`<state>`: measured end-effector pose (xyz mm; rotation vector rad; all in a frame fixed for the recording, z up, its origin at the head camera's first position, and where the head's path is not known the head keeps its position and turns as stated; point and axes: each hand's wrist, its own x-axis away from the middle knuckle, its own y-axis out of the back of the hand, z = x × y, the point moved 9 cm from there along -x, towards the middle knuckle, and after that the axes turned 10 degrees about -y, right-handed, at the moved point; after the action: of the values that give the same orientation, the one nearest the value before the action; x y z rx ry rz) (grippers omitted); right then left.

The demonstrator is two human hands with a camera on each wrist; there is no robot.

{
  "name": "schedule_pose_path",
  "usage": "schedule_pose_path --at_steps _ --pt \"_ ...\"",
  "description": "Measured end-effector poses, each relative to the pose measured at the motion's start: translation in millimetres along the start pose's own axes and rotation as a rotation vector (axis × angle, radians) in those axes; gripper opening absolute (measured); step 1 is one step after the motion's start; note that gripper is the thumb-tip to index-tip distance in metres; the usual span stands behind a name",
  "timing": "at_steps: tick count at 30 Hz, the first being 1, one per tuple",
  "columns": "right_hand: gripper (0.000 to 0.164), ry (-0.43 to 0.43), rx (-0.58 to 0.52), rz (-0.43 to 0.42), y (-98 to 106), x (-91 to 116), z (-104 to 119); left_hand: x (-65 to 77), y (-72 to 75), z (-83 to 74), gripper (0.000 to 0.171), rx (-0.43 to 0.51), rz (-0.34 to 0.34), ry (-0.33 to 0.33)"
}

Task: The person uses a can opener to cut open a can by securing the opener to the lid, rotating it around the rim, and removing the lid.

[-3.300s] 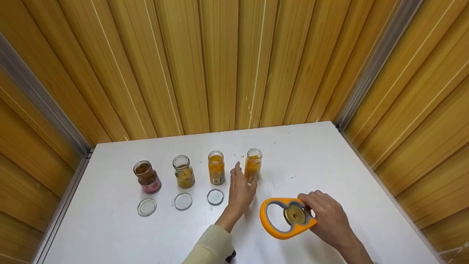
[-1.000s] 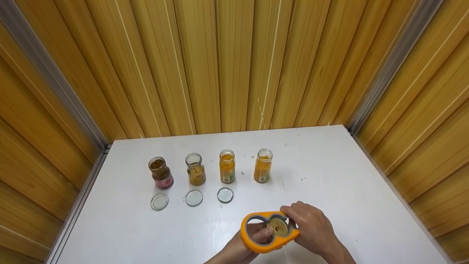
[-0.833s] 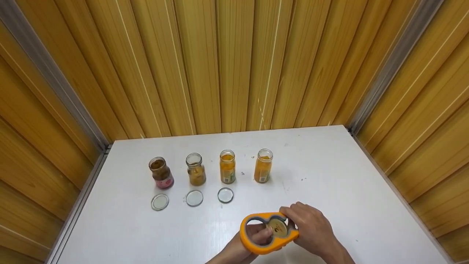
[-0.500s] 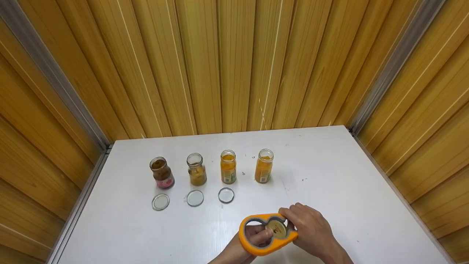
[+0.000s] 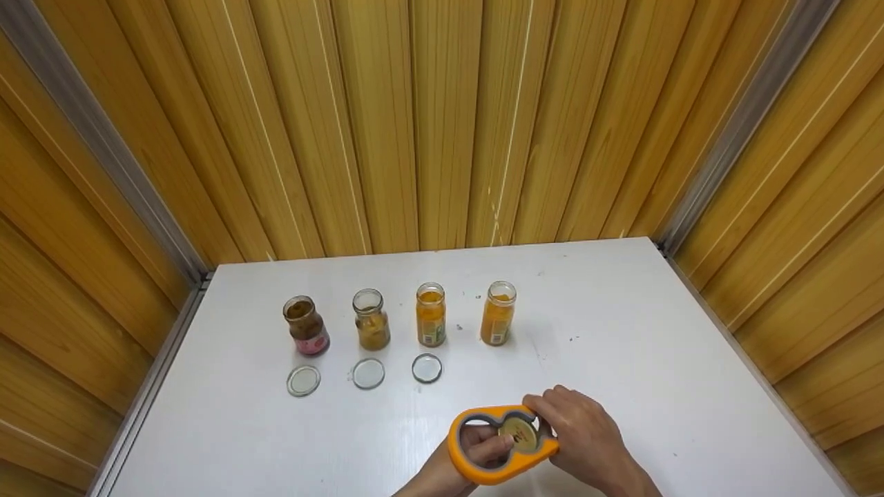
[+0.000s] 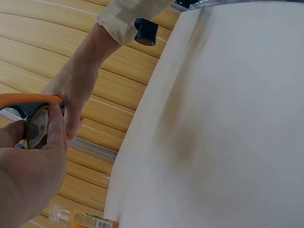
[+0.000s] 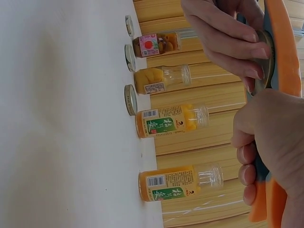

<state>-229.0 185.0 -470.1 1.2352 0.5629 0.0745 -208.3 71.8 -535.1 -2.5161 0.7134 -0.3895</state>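
Above the front of the table, my right hand [image 5: 580, 431] grips the handles of an orange jar opener [image 5: 483, 476] with grey inner edges. A gold metal lid [image 5: 523, 433] sits inside the opener's smaller loop. My left hand [image 5: 476, 452] pinches this lid, its thumb on the top through the larger loop; in the right wrist view, its fingers [image 7: 237, 42] press the lid's underside. Farther back, an uncapped jar of orange fruit [image 5: 498, 321] stands upright at the right end of a row.
Left of that jar stand another orange-fruit jar [image 5: 431, 324], a jar of yellowish fruit [image 5: 373, 330] and a brown jar with a pink label [image 5: 306, 328], all uncapped. Three lids [image 5: 368, 373] lie upside down before them. Wood-patterned walls [image 5: 442, 124] enclose the white table [image 5: 608, 310].
My left hand has left the rightmost jar and taken hold of the lid in the jar opener. The opener has come toward me and left, drifting slightly lower over the last second.
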Motion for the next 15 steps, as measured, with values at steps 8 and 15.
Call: schedule_pose_path --at_steps 8,15 --pt "0.044 0.037 -0.028 -0.025 -0.3 1.8 4.3 0.3 1.8 -0.8 0.037 -0.006 0.011 -0.008" --pt "0.048 0.026 -0.033 -0.034 3.2 1.5 3.0 5.1 8.3 4.4 0.033 -0.046 -0.013 -0.001"
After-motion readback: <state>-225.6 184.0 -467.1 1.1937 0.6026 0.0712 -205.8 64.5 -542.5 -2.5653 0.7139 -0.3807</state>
